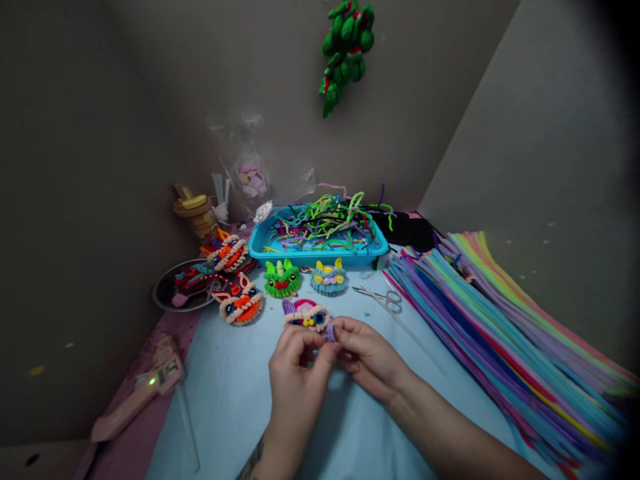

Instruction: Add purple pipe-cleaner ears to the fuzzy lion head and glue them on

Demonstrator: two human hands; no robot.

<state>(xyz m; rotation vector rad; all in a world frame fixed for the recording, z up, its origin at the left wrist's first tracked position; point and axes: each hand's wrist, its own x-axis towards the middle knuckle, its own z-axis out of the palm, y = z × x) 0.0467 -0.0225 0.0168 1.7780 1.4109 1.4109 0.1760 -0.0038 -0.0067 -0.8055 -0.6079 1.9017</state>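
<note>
In front of me, a short bent piece of purple pipe cleaner [331,332] is pinched between the fingertips of both hands. My left hand [300,360] is closed, with thumb and forefinger meeting at its lower end. My right hand [367,353] is closed on it from the other side. Just beyond my fingers lies a pipe-cleaner animal head [306,317] with a purple ear, a cream brow, blue eyes and yellow beads. My fingers hide its lower part. Farther back sit a green head [283,279] and a light-blue head [329,277] with yellow ears.
Scissors [393,301] and a thin clear stick [415,337] lie right of centre. Bundled pipe cleaners [480,333] cover the right side. A blue tray [320,256] holds scraps. Orange-and-cream heads [242,303], a metal bowl [165,297] and a lit pink glue gun [143,397] are left.
</note>
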